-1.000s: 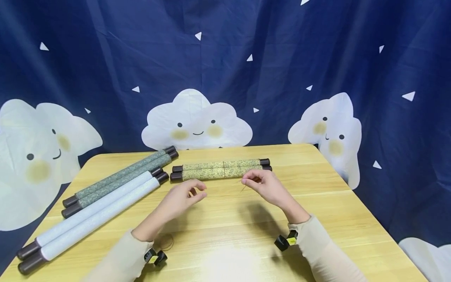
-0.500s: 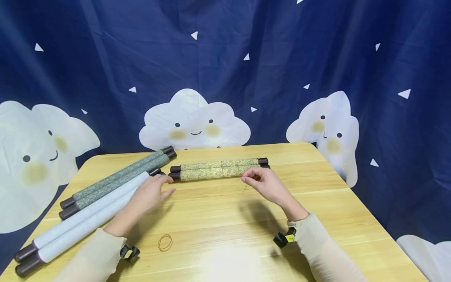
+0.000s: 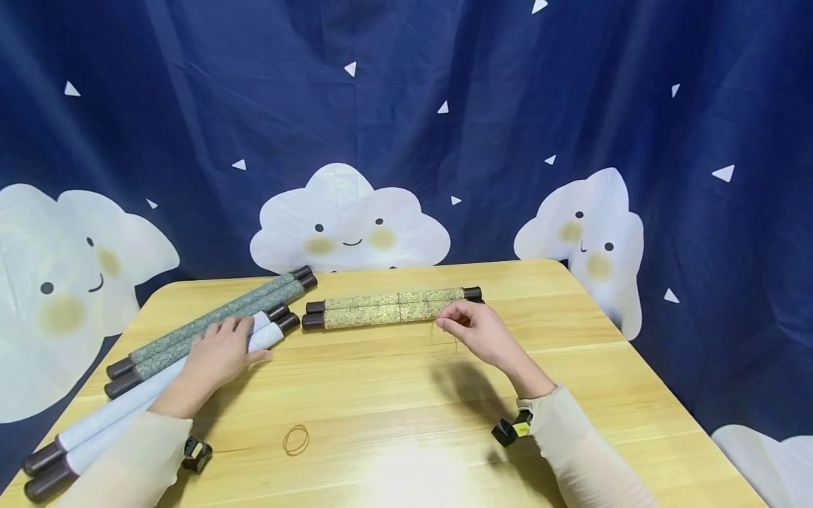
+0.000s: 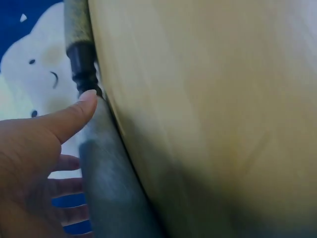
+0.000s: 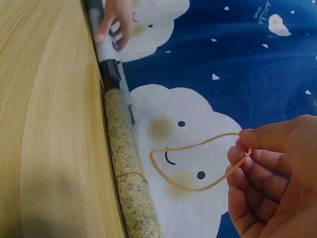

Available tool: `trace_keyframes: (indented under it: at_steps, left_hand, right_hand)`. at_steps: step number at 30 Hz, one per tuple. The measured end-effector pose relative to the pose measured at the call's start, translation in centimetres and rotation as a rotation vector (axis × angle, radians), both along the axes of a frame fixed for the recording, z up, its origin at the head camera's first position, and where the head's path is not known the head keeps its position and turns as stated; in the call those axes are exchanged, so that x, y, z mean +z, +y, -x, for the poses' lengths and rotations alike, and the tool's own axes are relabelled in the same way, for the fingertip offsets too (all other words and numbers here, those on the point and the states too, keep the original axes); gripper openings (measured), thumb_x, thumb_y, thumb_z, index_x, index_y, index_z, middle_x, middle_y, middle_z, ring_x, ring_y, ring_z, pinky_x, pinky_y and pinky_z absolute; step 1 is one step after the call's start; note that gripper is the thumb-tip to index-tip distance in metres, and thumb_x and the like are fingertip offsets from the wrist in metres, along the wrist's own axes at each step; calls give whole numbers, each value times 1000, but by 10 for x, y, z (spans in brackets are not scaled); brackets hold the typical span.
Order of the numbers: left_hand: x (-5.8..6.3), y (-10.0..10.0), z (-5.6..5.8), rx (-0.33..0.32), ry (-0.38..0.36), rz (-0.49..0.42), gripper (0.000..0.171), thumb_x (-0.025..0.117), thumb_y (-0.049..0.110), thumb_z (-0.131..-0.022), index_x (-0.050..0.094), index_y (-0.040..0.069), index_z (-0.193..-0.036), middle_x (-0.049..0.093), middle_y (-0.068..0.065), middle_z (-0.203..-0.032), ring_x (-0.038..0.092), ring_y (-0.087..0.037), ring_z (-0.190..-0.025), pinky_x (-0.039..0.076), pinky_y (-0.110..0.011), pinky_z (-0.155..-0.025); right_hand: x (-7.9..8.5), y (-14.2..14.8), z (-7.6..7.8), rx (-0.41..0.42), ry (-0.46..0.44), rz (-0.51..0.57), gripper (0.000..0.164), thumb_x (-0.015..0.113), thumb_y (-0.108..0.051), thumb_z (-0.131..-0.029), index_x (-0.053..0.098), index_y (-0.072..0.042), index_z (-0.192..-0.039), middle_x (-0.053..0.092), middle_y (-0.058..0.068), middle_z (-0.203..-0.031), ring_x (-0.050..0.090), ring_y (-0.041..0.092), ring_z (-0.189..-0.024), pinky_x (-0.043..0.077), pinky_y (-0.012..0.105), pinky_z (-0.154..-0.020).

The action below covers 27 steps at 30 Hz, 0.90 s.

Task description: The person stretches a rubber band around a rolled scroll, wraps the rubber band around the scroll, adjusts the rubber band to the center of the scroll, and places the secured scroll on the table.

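Observation:
My right hand (image 3: 479,335) pinches a thin tan rubber band (image 5: 193,189) between thumb and fingertips. In the right wrist view the band hangs out as a loose loop, with the other fingers curled behind it. Just beyond that hand lies a pair of yellow patterned scrolls (image 3: 365,314) with dark end knobs. A second rubber band (image 5: 131,174) circles their middle. My left hand (image 3: 219,353) lies over the pair of white scrolls (image 3: 117,409), its fingers extended across them and the thumb out to the side. Its fingertips reach the edge of the green scrolls (image 3: 254,295).
Another rubber band (image 3: 295,454) lies doubled on the wooden table (image 3: 381,395), near its front. The white and green pairs slant side by side along the table's left. A blue curtain (image 3: 406,42) with cloud faces hangs behind the far edge.
My left hand has moved left from the middle of the table onto the white scrolls, uncovering the loose rubber band. My right hand has stayed in place, pinching its band.

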State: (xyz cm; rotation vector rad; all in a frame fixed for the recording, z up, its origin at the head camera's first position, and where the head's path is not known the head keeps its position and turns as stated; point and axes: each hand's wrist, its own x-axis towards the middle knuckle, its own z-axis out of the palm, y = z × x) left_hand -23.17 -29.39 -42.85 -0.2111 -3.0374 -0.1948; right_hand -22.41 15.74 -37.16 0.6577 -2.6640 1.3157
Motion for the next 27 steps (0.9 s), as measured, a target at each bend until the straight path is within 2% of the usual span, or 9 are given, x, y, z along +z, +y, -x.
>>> trace_keyframes:
  at_steps: [6,12,21,27]
  left_hand:
    - [-1,-12,1,26,-24,19,102,63,69,-82,36,-9,-143,37,-36,-138,33,-63,-119,33,-78,-85]
    - [-1,-12,0,38,-64,23,112,60,77,-76,32,-9,-144,34,-39,-137,31,-66,-117,30,-80,-84]
    - [-6,-13,-4,26,-113,39,117,54,82,-75,29,-10,-142,36,-43,-135,33,-67,-117,32,-81,-82]
    - [-9,-17,-4,-8,-99,57,112,51,80,-80,31,-12,-140,38,-43,-133,38,-66,-114,37,-76,-80]
  right_hand:
    - [0,0,0,-18,2,-9,8,68,-19,-93,71,-11,-92,64,1,-80,52,16,-65,43,27,-57]
    - [0,-1,-1,-19,1,-8,8,68,-19,-93,71,-11,-92,62,-3,-78,52,16,-65,43,27,-57]
    - [-1,0,1,-8,26,-10,7,68,-19,-93,71,-12,-91,61,-4,-77,50,16,-63,42,27,-56]
    - [-1,1,1,-9,18,-22,7,68,-20,-93,71,-13,-92,60,-4,-77,50,16,-65,42,28,-56]
